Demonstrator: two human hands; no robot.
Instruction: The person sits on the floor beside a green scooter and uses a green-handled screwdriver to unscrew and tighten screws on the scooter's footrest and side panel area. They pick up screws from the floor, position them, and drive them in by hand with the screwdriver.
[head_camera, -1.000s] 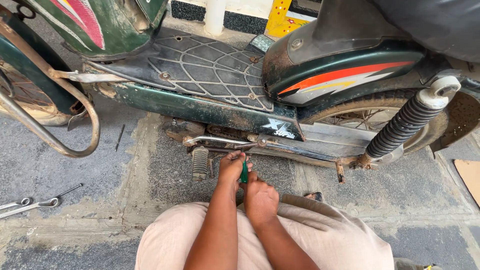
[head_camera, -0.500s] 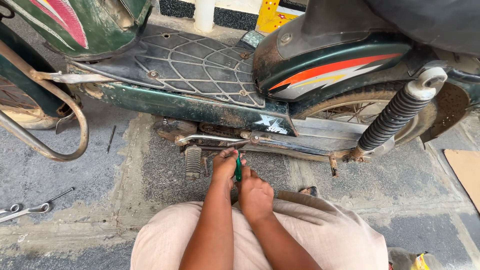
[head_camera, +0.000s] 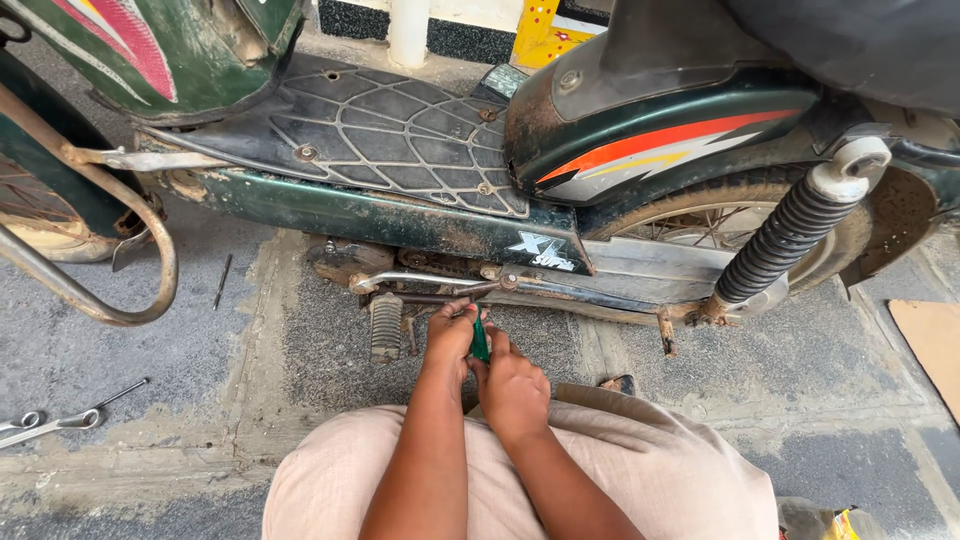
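Compared with half a second ago, the two hands sit in almost the same place at the lower middle of the frame, and the green tool between them now stands a little more upright; the view itself has drifted slightly to the right.

Nearest the camera, at the bottom edge, are the person's knees in pale beige trousers (head_camera: 640, 470). Both forearms reach forward from there. The right hand (head_camera: 512, 388) is closed in a firm grip around the green-handled screwdriver (head_camera: 480, 338), fingers wrapped round the handle. The left hand (head_camera: 450, 335) is curled just beside it, touching the tool's upper part (whether its grip truly closes on the shaft cannot be told).

Just beyond the fingers, at the middle of the frame, lies a rusty footrest bar (head_camera: 430, 285) under the scooter, with a ribbed foot peg (head_camera: 386, 328) hanging to its left.

On the concrete floor (head_camera: 200, 340) at lower left lie two spanners (head_camera: 50, 424).

Farther off, a worn green scooter (head_camera: 400, 215) fills the top half, its black coil shock absorber (head_camera: 790, 235) at right.
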